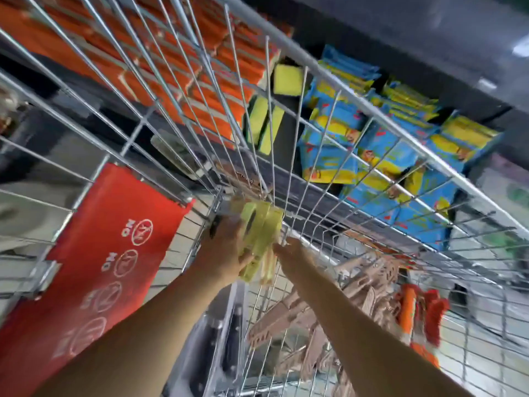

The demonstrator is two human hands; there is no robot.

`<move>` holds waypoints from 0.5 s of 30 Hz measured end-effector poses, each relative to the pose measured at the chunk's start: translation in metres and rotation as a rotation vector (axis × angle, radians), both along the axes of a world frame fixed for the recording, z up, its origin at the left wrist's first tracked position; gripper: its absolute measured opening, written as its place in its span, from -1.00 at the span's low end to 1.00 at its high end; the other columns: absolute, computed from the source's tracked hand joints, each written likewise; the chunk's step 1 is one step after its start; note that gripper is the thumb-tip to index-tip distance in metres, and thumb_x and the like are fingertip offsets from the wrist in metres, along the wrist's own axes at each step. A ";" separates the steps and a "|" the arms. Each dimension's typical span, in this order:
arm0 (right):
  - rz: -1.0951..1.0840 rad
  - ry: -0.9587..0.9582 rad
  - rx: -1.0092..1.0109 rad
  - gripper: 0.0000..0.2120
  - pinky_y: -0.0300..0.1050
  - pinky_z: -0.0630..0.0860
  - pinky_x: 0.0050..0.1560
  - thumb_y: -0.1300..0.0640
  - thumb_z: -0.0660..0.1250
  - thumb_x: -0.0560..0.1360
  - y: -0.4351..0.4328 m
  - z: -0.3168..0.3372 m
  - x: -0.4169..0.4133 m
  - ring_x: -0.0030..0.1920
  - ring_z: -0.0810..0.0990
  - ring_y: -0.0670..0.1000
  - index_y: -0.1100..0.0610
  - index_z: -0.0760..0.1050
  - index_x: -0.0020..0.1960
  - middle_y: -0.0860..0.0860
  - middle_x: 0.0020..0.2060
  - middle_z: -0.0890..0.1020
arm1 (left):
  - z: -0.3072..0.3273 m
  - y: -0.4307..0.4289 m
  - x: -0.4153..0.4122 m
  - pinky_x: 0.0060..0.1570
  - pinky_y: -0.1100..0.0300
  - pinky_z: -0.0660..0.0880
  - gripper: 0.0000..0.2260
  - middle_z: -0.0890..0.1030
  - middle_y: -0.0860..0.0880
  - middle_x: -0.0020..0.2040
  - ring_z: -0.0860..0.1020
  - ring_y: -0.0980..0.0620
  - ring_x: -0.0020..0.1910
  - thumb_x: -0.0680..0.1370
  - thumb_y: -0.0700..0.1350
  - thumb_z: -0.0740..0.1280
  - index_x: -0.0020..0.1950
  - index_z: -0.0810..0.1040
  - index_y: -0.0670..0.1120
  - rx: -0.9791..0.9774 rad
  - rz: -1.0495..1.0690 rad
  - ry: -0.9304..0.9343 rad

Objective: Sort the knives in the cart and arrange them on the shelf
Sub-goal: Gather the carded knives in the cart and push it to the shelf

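Observation:
Both my arms reach down into the wire cart (286, 179). My left hand (223, 250) grips a bundle of pale green and cream packaged knives (262, 233) near the cart's far corner. My right hand (289, 250) touches the bundle's right side; whether its fingers curl round it is blurred. More packaged knives, tan ones (300, 316) and orange ones (412, 313), lie loose on the cart's bottom to the right. The picture is smeared by motion.
A red flap (108, 253) with white "NO" signs hangs on the cart's left side. Through the wires a shelf holds orange packs (217, 64), yellow sponges (287, 80) and blue-and-yellow packets (372, 147).

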State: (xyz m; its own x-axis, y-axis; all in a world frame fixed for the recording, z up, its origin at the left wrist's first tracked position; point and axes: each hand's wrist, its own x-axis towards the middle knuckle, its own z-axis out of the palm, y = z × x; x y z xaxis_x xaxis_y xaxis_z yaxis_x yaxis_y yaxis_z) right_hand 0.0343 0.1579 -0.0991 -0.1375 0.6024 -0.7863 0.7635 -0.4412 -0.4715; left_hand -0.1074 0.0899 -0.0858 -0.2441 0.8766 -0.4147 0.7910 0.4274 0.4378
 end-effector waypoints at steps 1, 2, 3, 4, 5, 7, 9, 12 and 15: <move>-0.027 0.027 -0.026 -0.51 -0.10 0.45 -0.06 -0.01 0.19 0.59 0.000 -0.005 -0.001 -0.01 0.50 0.05 0.18 0.22 0.43 0.15 0.23 0.47 | -0.004 -0.004 -0.001 0.10 0.30 0.27 -0.42 0.22 -0.04 0.44 0.37 0.08 0.18 0.54 0.09 0.27 0.50 0.14 0.00 0.016 0.005 -0.001; -0.058 0.047 -0.046 -0.52 -0.17 0.43 -0.20 0.00 0.21 0.58 -0.001 -0.007 -0.004 -0.12 0.48 0.00 0.19 0.25 0.41 0.13 0.13 0.50 | -0.009 -0.009 -0.002 0.19 0.22 0.30 -0.38 0.16 -0.06 0.48 0.38 0.02 0.26 0.55 0.12 0.25 0.52 0.08 0.00 0.018 -0.028 0.040; -0.082 0.064 -0.050 -0.52 -0.20 0.38 -0.29 0.00 0.24 0.57 -0.002 -0.009 -0.005 -0.19 0.46 -0.03 0.20 0.27 0.40 0.11 0.06 0.51 | -0.015 -0.014 -0.004 0.26 0.14 0.30 -0.35 0.13 -0.07 0.50 0.36 -0.05 0.32 0.54 0.15 0.23 0.53 0.04 -0.01 0.026 -0.069 0.091; -0.105 0.073 -0.048 -0.50 -0.20 0.36 -0.31 0.00 0.27 0.54 -0.002 -0.012 -0.007 -0.21 0.46 -0.04 0.22 0.29 0.38 0.09 0.00 0.52 | -0.019 -0.016 -0.006 0.28 0.09 0.32 -0.33 0.14 -0.09 0.49 0.36 -0.08 0.34 0.53 0.18 0.22 0.54 0.04 -0.02 0.045 -0.095 0.126; -0.128 0.084 -0.048 -0.48 -0.19 0.36 -0.28 -0.01 0.32 0.52 -0.002 -0.015 -0.007 -0.19 0.48 -0.03 0.22 0.31 0.37 0.07 -0.01 0.52 | -0.022 -0.017 -0.007 0.26 0.07 0.34 -0.32 0.17 -0.09 0.48 0.37 -0.10 0.33 0.52 0.19 0.24 0.53 0.06 -0.03 0.054 -0.109 0.138; -0.185 0.113 -0.077 -0.46 -0.17 0.37 -0.20 -0.02 0.38 0.47 0.000 -0.014 -0.009 -0.07 0.50 0.01 0.20 0.34 0.35 0.06 0.05 0.54 | -0.023 -0.016 -0.009 0.27 0.05 0.35 -0.28 0.18 -0.09 0.49 0.37 -0.10 0.35 0.49 0.19 0.28 0.53 0.08 -0.04 0.041 -0.120 0.128; -0.227 0.158 -0.128 -0.51 -0.19 0.38 -0.20 -0.01 0.43 0.43 0.002 -0.010 -0.012 -0.05 0.51 0.00 0.18 0.42 0.27 0.06 0.05 0.57 | -0.022 -0.015 -0.010 0.30 0.08 0.35 -0.23 0.12 -0.09 0.52 0.37 -0.07 0.35 0.46 0.15 0.34 0.53 0.03 -0.02 0.012 -0.112 0.087; -0.255 0.227 -0.178 -0.66 -0.18 0.48 -0.13 0.06 0.50 0.35 0.001 -0.008 -0.017 -0.16 0.53 -0.06 0.16 0.48 0.02 0.04 -0.07 0.60 | -0.017 -0.015 -0.012 0.15 0.23 0.39 -0.20 0.19 -0.07 0.49 0.52 0.00 0.17 0.41 0.06 0.43 0.52 0.06 -0.02 0.025 -0.049 -0.007; -0.262 0.221 -0.177 -0.61 -0.21 0.48 -0.20 0.11 0.51 0.34 -0.004 -0.013 -0.018 -0.21 0.49 -0.10 0.17 0.36 0.00 -0.01 -0.13 0.54 | -0.014 -0.018 -0.013 0.21 0.18 0.38 -0.15 0.25 -0.06 0.47 0.50 -0.03 0.21 0.35 0.11 0.46 0.51 0.09 -0.02 0.042 -0.053 0.006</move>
State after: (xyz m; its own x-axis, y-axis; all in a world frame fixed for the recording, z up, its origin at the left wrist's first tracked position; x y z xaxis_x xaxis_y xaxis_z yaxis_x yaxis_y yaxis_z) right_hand 0.0167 0.1539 -0.1119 -0.1745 0.4972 -0.8499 0.5029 -0.6971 -0.5111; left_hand -0.1199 0.0715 -0.0994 -0.1992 0.9051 -0.3756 0.8149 0.3658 0.4495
